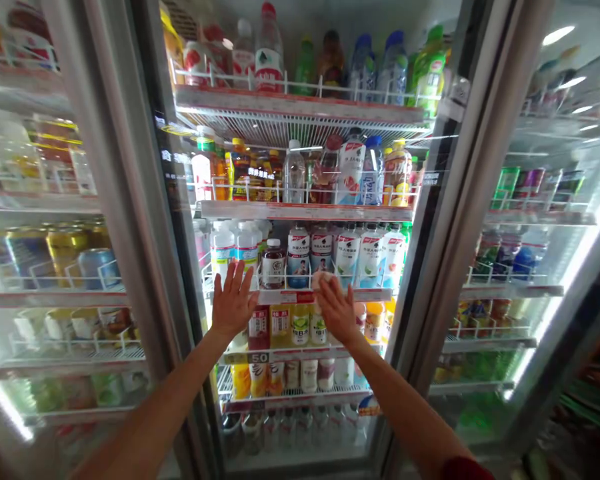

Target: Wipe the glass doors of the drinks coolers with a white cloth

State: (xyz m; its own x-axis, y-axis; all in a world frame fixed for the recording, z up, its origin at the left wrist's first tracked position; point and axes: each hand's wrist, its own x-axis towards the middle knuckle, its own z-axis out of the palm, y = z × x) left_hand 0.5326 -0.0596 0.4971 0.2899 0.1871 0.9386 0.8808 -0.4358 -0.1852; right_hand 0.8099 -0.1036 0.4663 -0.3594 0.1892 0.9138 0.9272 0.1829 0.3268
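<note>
My left hand [233,298] is spread with its fingers up, palm toward the glass door [180,150] of a drinks fridge. Whether the palm presses on the glass is hard to tell. To its right, my right hand [338,308] lies over a pale crumpled cloth [321,279], which shows past the fingertips in front of a shelf edge. Behind the hands, bottles fill the shelves, among them a dark bottle with a white label [274,263] and white-labelled bottles [347,252].
Metal door frames [155,220] stand on both sides of the middle door. More stocked shelves show through the left door [50,293] and the right door [520,217]. A handle or lock piece [455,97] sits at the upper right frame.
</note>
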